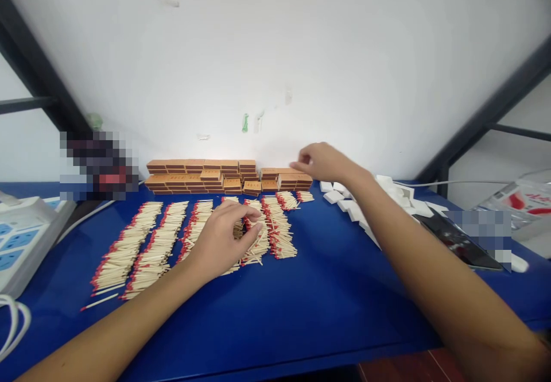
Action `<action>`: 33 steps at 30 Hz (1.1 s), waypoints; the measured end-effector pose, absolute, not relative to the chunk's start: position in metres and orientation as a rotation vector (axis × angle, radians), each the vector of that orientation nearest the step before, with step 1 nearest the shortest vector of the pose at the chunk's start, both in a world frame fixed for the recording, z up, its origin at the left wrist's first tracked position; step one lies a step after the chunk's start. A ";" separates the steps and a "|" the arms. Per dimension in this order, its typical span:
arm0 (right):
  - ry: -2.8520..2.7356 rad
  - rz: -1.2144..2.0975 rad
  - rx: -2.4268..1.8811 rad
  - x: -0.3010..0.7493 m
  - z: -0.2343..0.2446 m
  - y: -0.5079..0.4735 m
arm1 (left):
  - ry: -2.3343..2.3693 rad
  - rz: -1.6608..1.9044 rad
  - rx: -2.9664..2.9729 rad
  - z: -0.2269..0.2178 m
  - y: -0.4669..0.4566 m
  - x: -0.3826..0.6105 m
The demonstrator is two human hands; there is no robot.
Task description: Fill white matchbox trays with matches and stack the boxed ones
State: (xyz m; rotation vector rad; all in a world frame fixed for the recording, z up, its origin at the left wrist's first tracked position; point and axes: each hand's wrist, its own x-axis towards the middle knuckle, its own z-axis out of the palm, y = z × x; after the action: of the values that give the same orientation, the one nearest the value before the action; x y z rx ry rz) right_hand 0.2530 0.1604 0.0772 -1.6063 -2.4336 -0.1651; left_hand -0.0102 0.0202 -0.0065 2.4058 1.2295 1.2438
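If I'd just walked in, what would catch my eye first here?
Probably the rows of red-tipped matches, laid out in bands across the blue table. Behind them, orange matchboxes stand stacked along the pale wall. Then the two bare hands: the left hand curls over the middle rows, while the right hand is at the right end of the stacks.

- A power strip [30, 250] is sitting at far left.
- A cable [27, 315] is looping below it.
- A dark device [456, 241] is lying at right.
- A bag [512, 203] is resting near it.
- A wall [275, 54] is standing behind.
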 end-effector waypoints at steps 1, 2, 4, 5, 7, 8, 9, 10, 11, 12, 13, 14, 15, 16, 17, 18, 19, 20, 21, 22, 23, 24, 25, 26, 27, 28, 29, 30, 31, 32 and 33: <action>-2.394 -0.224 -1.802 0.270 0.077 0.158 | 1.236 1.239 2.406 -0.006 0.020 -0.010; -2.349 -0.245 -1.976 0.286 0.074 0.155 | 1.248 1.232 2.403 -0.005 0.020 -0.011; -2.318 -0.191 -2.222 0.313 0.061 0.149 | 1.288 1.221 2.391 -0.002 0.020 -0.012; -2.338 -0.140 -2.263 0.323 0.053 0.145 | 1.311 1.217 2.385 -0.001 0.020 -0.013; -2.386 -0.062 -2.269 0.336 0.040 0.140 | 1.346 1.202 2.387 0.001 0.020 -0.014; -2.403 -0.031 -2.258 0.339 0.035 0.137 | 1.353 1.195 2.395 0.001 0.020 -0.014; -2.408 -0.014 -2.252 0.340 0.031 0.136 | 1.350 1.187 2.408 0.001 0.020 -0.014; -2.408 -0.007 -2.249 0.340 0.029 0.135 | 1.343 1.180 2.421 0.001 0.020 -0.014; -2.410 -0.008 -2.242 0.339 0.028 0.134 | 1.333 1.174 2.432 0.000 0.020 -0.014; -2.411 -0.015 -2.235 0.337 0.028 0.134 | 1.322 1.169 2.440 0.000 0.021 -0.013; -2.415 -0.023 -2.229 0.335 0.028 0.134 | 1.313 1.167 2.445 -0.001 0.021 -0.013; -2.421 -0.029 -2.228 0.334 0.027 0.135 | 1.310 1.164 2.447 -0.001 0.021 -0.013; -2.429 -0.030 -2.228 0.332 0.027 0.135 | 1.312 1.162 2.448 -0.001 0.021 -0.013; -2.435 -0.028 -2.230 0.331 0.026 0.135 | 1.319 1.161 2.447 -0.001 0.021 -0.013; -2.437 -0.028 -2.236 0.329 0.025 0.136 | 1.328 1.162 2.445 -0.001 0.021 -0.013; -2.438 -0.031 -2.237 0.328 0.025 0.135 | 1.337 1.163 2.442 -0.001 0.021 -0.013; -2.437 -0.036 -2.232 0.327 0.024 0.135 | 1.341 1.164 2.440 -0.001 0.021 -0.014; -2.433 -0.040 -2.226 0.326 0.023 0.135 | 1.343 1.164 2.438 -0.001 0.021 -0.014; -2.429 -0.042 -2.220 0.325 0.023 0.134 | 1.341 1.164 2.436 -0.001 0.021 -0.014; -2.425 -0.041 -2.217 0.325 0.022 0.134 | 1.338 1.163 2.435 -0.001 0.021 -0.014; -2.426 -0.036 -2.212 0.325 0.022 0.134 | 1.335 1.161 2.435 -0.001 0.021 -0.014; -2.434 -0.030 -2.196 0.326 0.023 0.134 | 1.334 1.159 2.435 -0.001 0.021 -0.014; -2.448 -0.021 -2.165 0.328 0.023 0.134 | 1.335 1.157 2.436 -0.001 0.021 -0.014; -2.461 -0.007 -2.115 0.330 0.024 0.135 | 1.338 1.155 2.438 -0.001 0.021 -0.015; -2.470 0.010 -2.052 0.332 0.026 0.136 | 1.342 1.155 2.440 -0.002 0.021 -0.015; -2.469 0.022 -1.984 0.335 0.028 0.136 | 1.346 1.155 2.442 -0.002 0.021 -0.015; -2.461 0.026 -1.918 0.336 0.031 0.135 | 1.351 1.156 2.441 -0.002 0.021 -0.015; -2.449 0.026 -1.856 0.337 0.034 0.134 | 1.353 1.156 2.441 -0.002 0.021 -0.015; -2.445 0.032 -1.795 0.336 0.038 0.130 | 1.353 1.156 2.440 -0.002 0.020 -0.014; -2.456 0.055 -1.731 0.333 0.041 0.126 | 1.351 1.158 2.439 -0.002 0.020 -0.014; -2.491 0.112 -1.665 0.328 0.044 0.120 | 1.346 1.162 2.442 -0.002 0.020 -0.014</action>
State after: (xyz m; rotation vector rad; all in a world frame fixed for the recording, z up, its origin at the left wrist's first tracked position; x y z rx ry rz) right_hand 0.3284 0.1196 0.0439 -1.6654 -2.4907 0.1124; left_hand -0.0140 0.0203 -0.0025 2.4416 1.3457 1.1625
